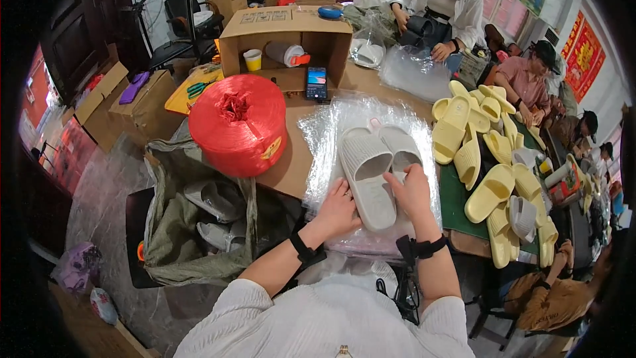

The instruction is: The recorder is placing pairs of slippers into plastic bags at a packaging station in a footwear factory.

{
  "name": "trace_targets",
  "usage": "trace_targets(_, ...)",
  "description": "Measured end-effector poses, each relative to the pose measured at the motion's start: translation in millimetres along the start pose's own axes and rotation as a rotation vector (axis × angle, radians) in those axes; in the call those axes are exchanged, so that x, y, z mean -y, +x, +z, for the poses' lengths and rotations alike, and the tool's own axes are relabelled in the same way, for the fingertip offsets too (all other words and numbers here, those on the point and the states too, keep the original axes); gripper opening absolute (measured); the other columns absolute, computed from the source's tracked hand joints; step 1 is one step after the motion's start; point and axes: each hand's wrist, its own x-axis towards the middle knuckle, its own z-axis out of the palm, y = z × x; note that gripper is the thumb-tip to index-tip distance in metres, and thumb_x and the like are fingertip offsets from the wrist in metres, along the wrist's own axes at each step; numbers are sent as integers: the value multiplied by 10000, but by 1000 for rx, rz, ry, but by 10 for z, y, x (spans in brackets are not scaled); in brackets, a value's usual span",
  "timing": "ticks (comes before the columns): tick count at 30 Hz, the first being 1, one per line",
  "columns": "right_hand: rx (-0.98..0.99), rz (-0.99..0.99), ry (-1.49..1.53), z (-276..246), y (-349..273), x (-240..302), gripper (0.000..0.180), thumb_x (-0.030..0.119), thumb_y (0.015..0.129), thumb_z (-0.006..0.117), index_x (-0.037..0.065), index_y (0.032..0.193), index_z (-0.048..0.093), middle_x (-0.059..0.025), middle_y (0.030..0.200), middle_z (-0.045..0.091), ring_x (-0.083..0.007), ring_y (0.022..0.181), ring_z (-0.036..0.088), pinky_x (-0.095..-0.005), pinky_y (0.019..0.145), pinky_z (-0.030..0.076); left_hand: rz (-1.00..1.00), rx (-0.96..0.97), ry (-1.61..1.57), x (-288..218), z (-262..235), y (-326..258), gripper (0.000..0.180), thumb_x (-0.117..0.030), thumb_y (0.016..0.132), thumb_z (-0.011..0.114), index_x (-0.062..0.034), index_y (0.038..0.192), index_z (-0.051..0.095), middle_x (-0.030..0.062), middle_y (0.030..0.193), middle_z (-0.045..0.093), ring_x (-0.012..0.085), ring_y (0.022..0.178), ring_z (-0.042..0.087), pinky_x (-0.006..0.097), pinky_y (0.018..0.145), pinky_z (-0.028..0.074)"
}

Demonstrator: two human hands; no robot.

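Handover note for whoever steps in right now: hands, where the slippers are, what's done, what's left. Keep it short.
Left hand: on the near edge of the grey slipper pair, fingers curled at the heel.
Right hand: on top of the pair, between the two slippers, pressing down.
The pair lies soles up, side by side, on a stack of clear plastic bags on the table.
Done: pair laid together on the bags.
Left: the pair is not in a bag yet. More grey slippers sit in the sack at left; yellow slippers are piled at right.
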Motion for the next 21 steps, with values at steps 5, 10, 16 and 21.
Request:
trace_targets(5,91,-146,-78,247,102,-135,504,426,834,682,-38,1003,581,-245,985,598,-411,976,598,-465,827,500,-15,62,26,-33,-79,38,705,-516,850,549,-17,1348,522,231,1387,498,437,1383,303,498,1193,137)
trace_targets(10,173,-108,-158,388,309,-205,364,319,855,627,-32,939,589,-256,954,605,-432,884,615,-492,794,502,21,-9,-8,-11,-34,11,686,-527,845,587,-35,1320,545,208,1439,443,430,1383,307,507,1181,164)
trace_targets(16,33,-130,-95,313,311,-490,323,288,848,618,-29,813,571,-235,846,601,-436,815,603,-511,746,479,29,-84,17,-31,-26,5,706,-577,868,570,-97,1381,496,190,1484,392,404,1400,301,502,1167,195)
trace_targets(21,37,4,-168,-51,83,-837,314,278,861,611,-34,865,583,-265,893,611,-446,860,616,-521,782,484,29,-53,-9,-57,-67,27,714,-592,874,556,-159,1431,447,188,1506,365,397,1407,295,501,1162,204)
